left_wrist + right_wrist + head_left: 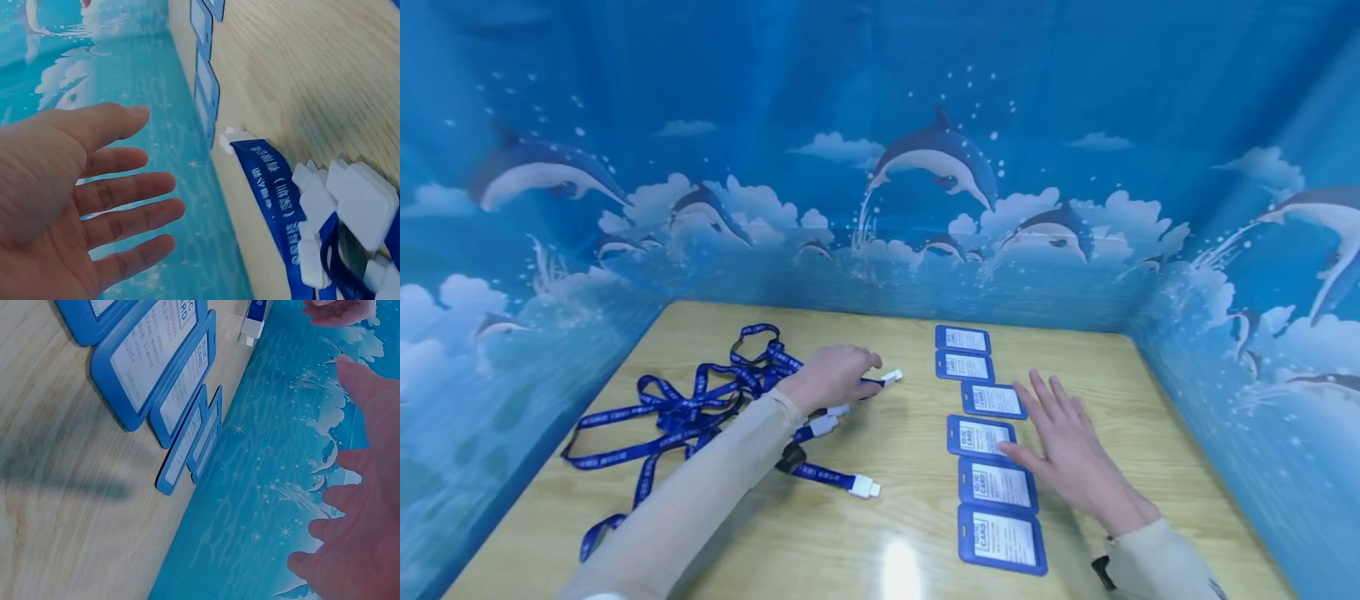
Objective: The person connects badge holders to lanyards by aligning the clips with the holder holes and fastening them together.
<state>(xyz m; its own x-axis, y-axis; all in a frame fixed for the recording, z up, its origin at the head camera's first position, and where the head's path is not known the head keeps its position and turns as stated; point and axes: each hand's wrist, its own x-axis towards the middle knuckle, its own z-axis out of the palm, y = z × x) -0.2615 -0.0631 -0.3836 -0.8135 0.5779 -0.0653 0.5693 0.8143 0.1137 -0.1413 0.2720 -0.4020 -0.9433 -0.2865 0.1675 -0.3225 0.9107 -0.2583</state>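
Note:
My left hand [832, 377] is over the right side of a tangle of blue printed lanyards [685, 417]. Its fingers are spread and hold nothing in the left wrist view. Just beyond the fingertips in the head view, a white plastic clip [891, 377] ends one lanyard strap [270, 181]. Fingers apart, my right hand [1067, 450] hovers at the right edge of a column of blue card holders [953, 437]. Its thumb and index finger overlap the middle holders in the head view, and nothing is in its grasp.
More white clips [865, 487] stick out of the tangle toward the table's middle. The pale wooden table [895, 450] is bounded at the back and sides by a blue dolphin-printed curtain [820, 275]. A dark band [1102, 573] shows at my right sleeve.

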